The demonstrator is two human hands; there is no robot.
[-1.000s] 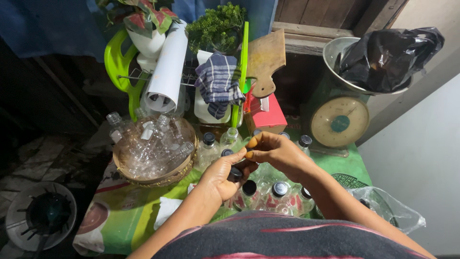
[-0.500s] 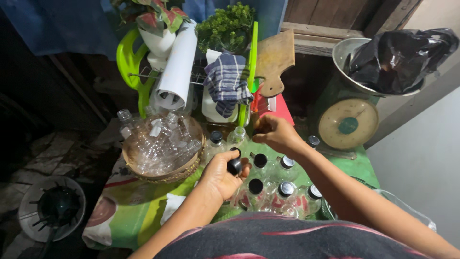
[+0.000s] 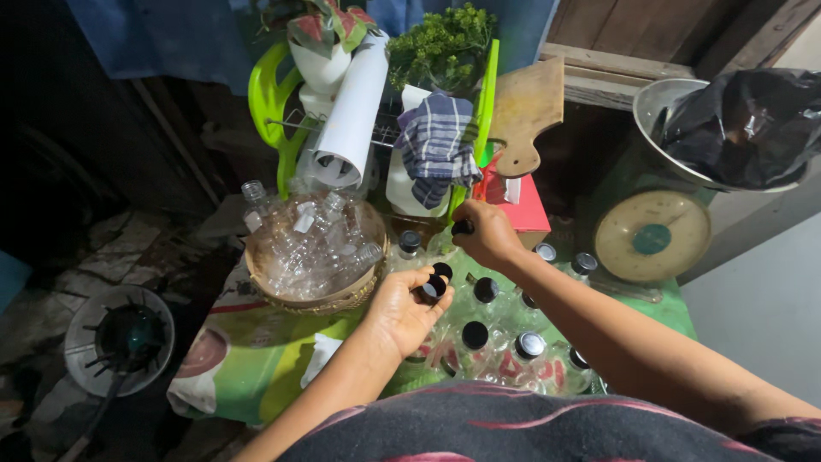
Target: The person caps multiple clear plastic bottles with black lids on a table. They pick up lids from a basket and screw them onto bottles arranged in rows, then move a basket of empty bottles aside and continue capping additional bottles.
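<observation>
Here, right hand (image 3: 486, 233) fingers pinching a small black cap (image 3: 462, 228), left hand (image 3: 404, 310) fingers cupping black caps (image 3: 434, 285), clear bottles (image 3: 484, 301) standing upright, necks pointing up.

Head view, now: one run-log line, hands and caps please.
left hand: holds black caps | right hand: black cap in fingertips over bottles | capped bottles: clustered below | basket: empty clear bottles

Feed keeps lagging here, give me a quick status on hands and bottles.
Left hand holds black caps. Right hand pinches a cap on a clear bottle. Capped bottles crowd the table; basket of empty bottles sits left.
</observation>
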